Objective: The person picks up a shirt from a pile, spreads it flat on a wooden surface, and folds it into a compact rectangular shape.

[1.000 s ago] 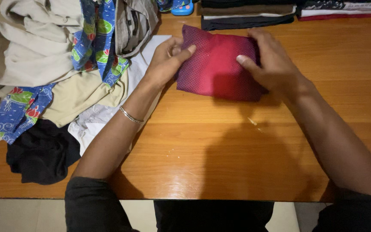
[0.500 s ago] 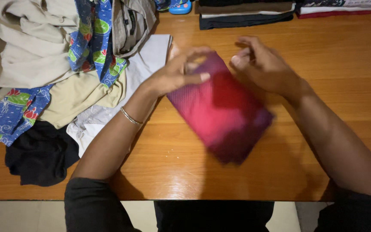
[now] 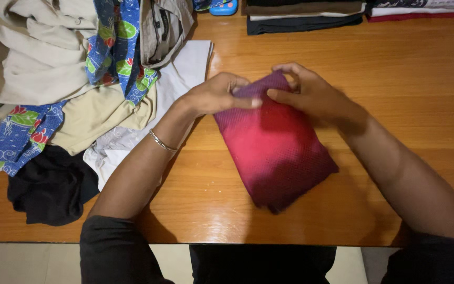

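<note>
Folded red cloth [image 3: 274, 150] gripped by both hands, table [image 3: 405, 79].

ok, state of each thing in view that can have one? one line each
red cloth: folded, lying at an angle on the table, far end gripped by both hands
left hand: closed on the cloth's far end
right hand: closed on the same end
clothes heap: unfolded, jumbled at the table's left
clothes stack: folded, piled at the far edge
table: partly covered

The folded stack [image 3: 303, 16] and blue object [image 3: 217, 6] are cut off by the top edge.
</note>
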